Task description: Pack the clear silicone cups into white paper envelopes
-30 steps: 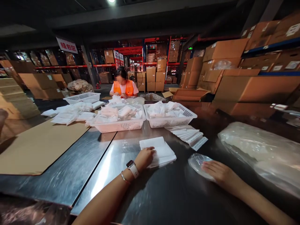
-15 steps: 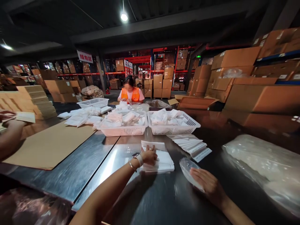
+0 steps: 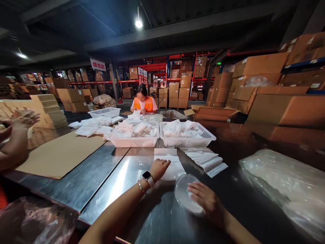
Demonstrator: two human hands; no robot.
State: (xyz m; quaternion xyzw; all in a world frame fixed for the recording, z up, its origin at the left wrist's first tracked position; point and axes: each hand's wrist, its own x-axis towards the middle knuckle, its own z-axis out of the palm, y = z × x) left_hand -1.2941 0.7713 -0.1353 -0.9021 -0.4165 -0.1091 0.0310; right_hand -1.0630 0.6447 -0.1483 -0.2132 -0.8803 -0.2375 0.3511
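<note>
My left hand [image 3: 159, 168], with a watch and bracelet on its wrist, is closed at the upper layer of a flat white paper-like bag [image 3: 175, 171] on the metal table. Its fingertips are partly hidden, but they appear to pinch the bag's edge. In my right hand [image 3: 207, 200] is a round, translucent plastic disc [image 3: 183, 195], tilted, with its rim near the bag's lower right corner. The fingers lie over the disc's face; the thumb is out of sight. Beyond the bag, a fanned stack of white bags [image 3: 203, 159] lies to the right.
Two white perforated baskets [image 3: 135, 142] [image 3: 188, 141] hold white packets behind the bag. A large clear plastic sack [image 3: 281, 179] lies at right, a cardboard sheet [image 3: 63, 152] at left. Another person's hands [image 3: 20, 122] are at far left; a person in an orange vest [image 3: 144, 104] sits opposite.
My right hand has brought the plastic disc leftward to the bag. My left hand has gone from lying spread on the bag to closing at its upper layer. The view has shifted slightly.
</note>
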